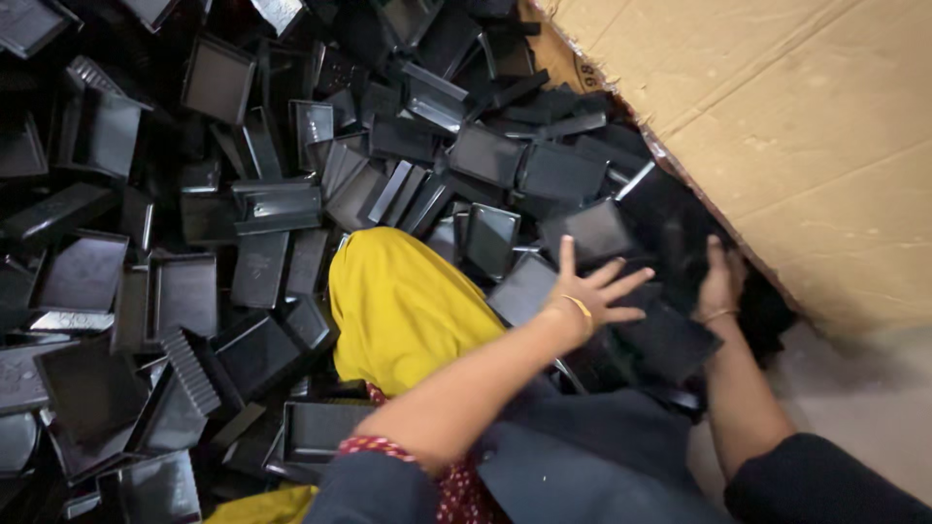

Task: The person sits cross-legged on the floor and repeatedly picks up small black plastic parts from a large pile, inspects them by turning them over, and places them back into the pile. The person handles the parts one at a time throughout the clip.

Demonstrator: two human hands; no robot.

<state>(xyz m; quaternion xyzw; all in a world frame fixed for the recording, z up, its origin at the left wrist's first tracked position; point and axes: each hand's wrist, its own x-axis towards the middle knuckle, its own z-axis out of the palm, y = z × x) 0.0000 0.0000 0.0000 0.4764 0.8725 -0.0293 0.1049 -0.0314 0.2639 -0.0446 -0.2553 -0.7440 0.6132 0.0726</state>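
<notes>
A deep heap of black plastic trays (262,204) fills most of the view. My left hand (592,293) reaches out from the lower middle, fingers spread flat on a black tray (670,340) at the heap's right side; a thin bangle circles the wrist. My right hand (723,281), also with a bangle, is pushed in among dark trays right beside the cardboard sheet (806,126). Its fingers are buried in the pile, so its grip is hidden. The two hands lie about a hand's width apart on either side of that tray.
A yellow cloth (403,306) lies draped below the heap's middle, dark fabric (582,456) under my arms. The brown cardboard sheet slants across the upper right. A pale floor strip (864,398) shows at the lower right.
</notes>
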